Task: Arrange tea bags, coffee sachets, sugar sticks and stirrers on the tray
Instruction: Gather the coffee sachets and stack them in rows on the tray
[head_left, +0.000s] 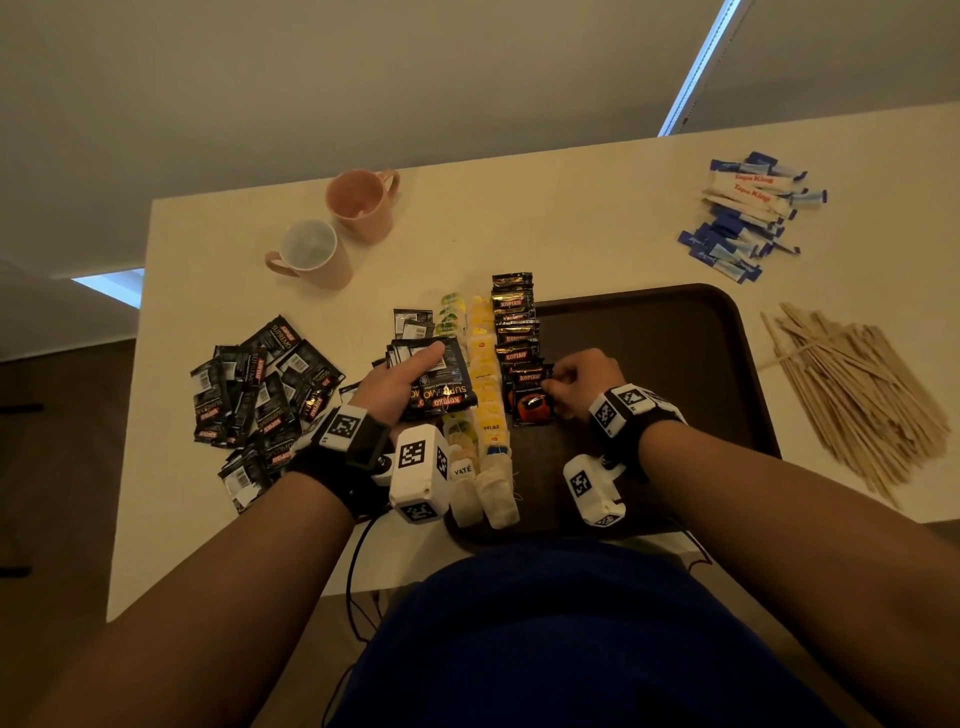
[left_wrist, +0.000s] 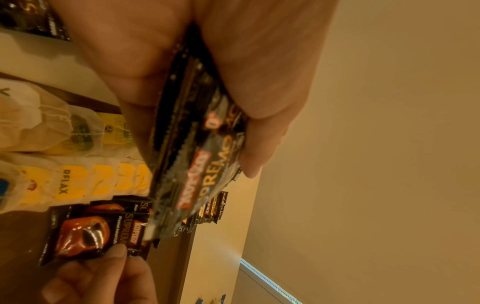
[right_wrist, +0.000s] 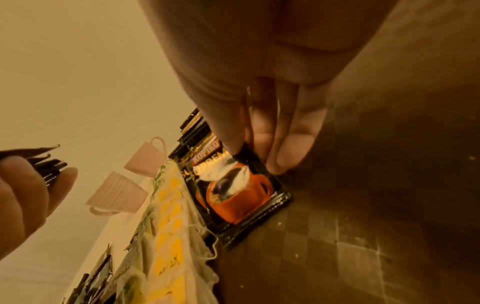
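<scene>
The big dark brown tray (head_left: 675, 332) sits on the pale table (head_left: 519, 218), right in front of the person. The left hand (head_left: 400, 384) holds a thick stack of black coffee sachets (head_left: 441, 379) over the tray's left edge, thumb on top and fingers curled under. The right hand (head_left: 587, 379) pinches the top corner of one black sachet with an orange cup picture (head_left: 532, 405), which lies on the tray at the near end of a row of black and gold coffee sachets (head_left: 514, 317).

Left of that row, still on the tray, run two rows of white and yellow tea bags (head_left: 483, 374).

Only the head view shows the loose pile of black sachets (head_left: 260, 384) left of the tray, the blue and white sugar sticks (head_left: 748, 213) beyond its far right corner, the heap of wooden stirrers (head_left: 857, 395) to its right, and two pink mugs (head_left: 332, 228) past its far left.

The right wrist view shows the pinch close up: the thumb and fingertips (right_wrist: 285, 156) meet on the sachet's corner. The left wrist view shows the stack edge-on (left_wrist: 197, 156), squeezed tight.

How many sachets are in the stack is hard to tell. The tray's near edge is hidden behind the wrists.
</scene>
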